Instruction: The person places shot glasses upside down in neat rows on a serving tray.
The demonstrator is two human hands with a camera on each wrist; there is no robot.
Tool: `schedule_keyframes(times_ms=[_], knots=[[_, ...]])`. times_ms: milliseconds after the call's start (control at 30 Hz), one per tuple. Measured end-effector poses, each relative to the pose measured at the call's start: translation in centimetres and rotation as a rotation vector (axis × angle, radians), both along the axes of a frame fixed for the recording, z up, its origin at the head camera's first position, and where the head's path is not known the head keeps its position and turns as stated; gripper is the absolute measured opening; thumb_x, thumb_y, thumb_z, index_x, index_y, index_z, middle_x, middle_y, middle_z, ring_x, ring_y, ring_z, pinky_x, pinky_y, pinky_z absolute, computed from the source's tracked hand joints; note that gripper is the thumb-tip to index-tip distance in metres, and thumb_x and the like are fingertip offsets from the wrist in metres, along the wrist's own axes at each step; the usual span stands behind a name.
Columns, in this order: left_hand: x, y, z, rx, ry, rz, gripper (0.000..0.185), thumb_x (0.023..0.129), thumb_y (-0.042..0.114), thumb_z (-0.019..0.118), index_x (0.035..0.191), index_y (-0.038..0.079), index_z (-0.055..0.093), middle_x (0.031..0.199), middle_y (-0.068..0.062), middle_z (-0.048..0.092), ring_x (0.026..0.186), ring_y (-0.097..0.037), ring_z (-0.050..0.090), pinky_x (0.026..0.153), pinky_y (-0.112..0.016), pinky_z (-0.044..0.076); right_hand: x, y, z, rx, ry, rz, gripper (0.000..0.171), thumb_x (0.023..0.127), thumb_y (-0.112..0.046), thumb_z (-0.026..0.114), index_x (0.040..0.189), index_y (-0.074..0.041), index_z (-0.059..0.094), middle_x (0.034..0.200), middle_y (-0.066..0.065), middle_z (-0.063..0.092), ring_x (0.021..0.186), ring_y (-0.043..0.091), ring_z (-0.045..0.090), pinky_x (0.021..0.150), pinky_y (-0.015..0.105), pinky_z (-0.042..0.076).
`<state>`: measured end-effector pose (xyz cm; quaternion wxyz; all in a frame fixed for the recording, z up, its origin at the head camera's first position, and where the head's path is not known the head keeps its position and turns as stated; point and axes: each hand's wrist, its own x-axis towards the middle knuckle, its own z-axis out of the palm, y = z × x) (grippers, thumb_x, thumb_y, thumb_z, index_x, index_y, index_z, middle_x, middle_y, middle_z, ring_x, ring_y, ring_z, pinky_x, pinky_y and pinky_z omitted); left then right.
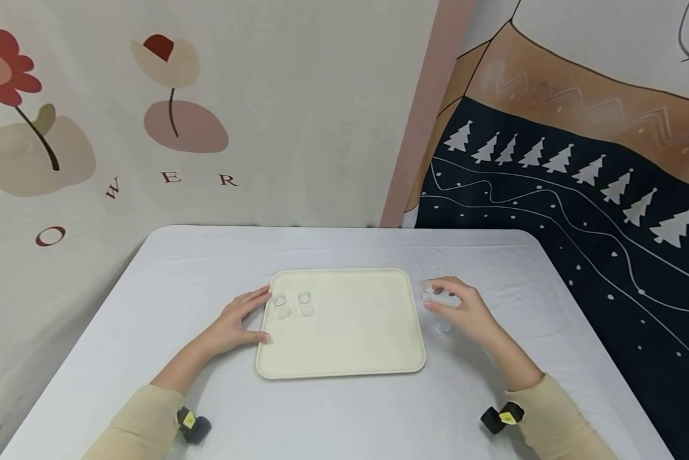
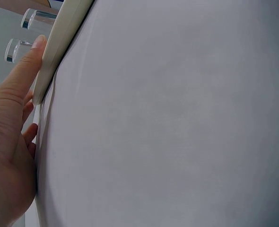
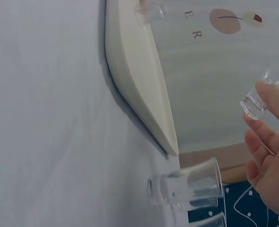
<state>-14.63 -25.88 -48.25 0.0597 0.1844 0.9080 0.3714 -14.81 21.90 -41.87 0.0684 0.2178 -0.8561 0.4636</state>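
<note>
My right hand (image 1: 462,310) is raised just right of the cream tray (image 1: 350,348), pinching a small clear shot glass (image 3: 255,105) between thumb and fingers. That glass is tilted, its thick base toward the lower left in the right wrist view. On the tray's left side, two similar shot glasses (image 1: 306,305) stand upside down, side by side. The left hand (image 1: 235,324) touches the tray's left edge, fingers spread toward the far corner and thumb lower down on the rim. More upright shot glasses (image 3: 189,182) stand on the table beneath the right hand, partly hidden by it in the head view.
A white cloth (image 1: 344,415) covers the table under the tray. Behind it hang a pale curtain with printed flowers (image 1: 186,124) and a dark fabric with white trees (image 1: 557,160). Small black devices (image 1: 496,418) are worn on both wrists.
</note>
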Motion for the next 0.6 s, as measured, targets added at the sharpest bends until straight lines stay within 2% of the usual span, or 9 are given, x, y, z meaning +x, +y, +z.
schedule_keyframes(times_ms=[233,400,533,600], knots=[[0.0,0.0,0.0,0.007,0.000,-0.002,0.095,0.070,0.042,0.083,0.145,0.004,0.040,0.155,-0.011,0.027,0.139,-0.042,0.017,0.106,-0.069,0.009,0.0,-1.7,-0.4,-0.008,0.047,0.104,0.036,0.087,-0.008,0.071,0.122,-0.010,0.066,0.109,0.003,0.062,0.094,0.017,0.052,0.077,0.042,0.047],[0.0,0.0,0.0,0.007,0.003,-0.001,0.095,0.070,0.042,0.083,0.145,0.004,0.040,0.155,-0.011,0.027,0.139,-0.042,0.018,0.106,-0.069,0.009,0.0,-2.7,-0.2,0.001,0.051,0.129,0.038,0.088,-0.006,0.069,0.126,-0.008,0.064,0.111,0.006,0.060,0.096,0.018,0.052,0.078,0.041,0.047],[0.1,0.0,0.1,0.009,0.007,-0.001,0.094,0.070,0.041,0.083,0.145,0.003,0.040,0.154,-0.012,0.027,0.138,-0.042,0.018,0.106,-0.069,0.009,0.0,-3.8,0.2,-0.014,0.088,0.117,0.035,0.082,0.000,0.074,0.117,-0.001,0.067,0.106,0.008,0.063,0.092,0.024,0.054,0.078,0.036,0.047],[0.1,0.0,0.1,0.008,0.008,0.000,0.094,0.070,0.042,0.083,0.145,0.003,0.040,0.154,-0.012,0.027,0.138,-0.042,0.018,0.105,-0.070,0.010,0.4,-4.5,1.1,-0.025,0.127,0.114,0.033,0.078,0.002,0.076,0.110,0.003,0.069,0.101,0.010,0.065,0.087,0.027,0.055,0.076,0.031,0.046]])
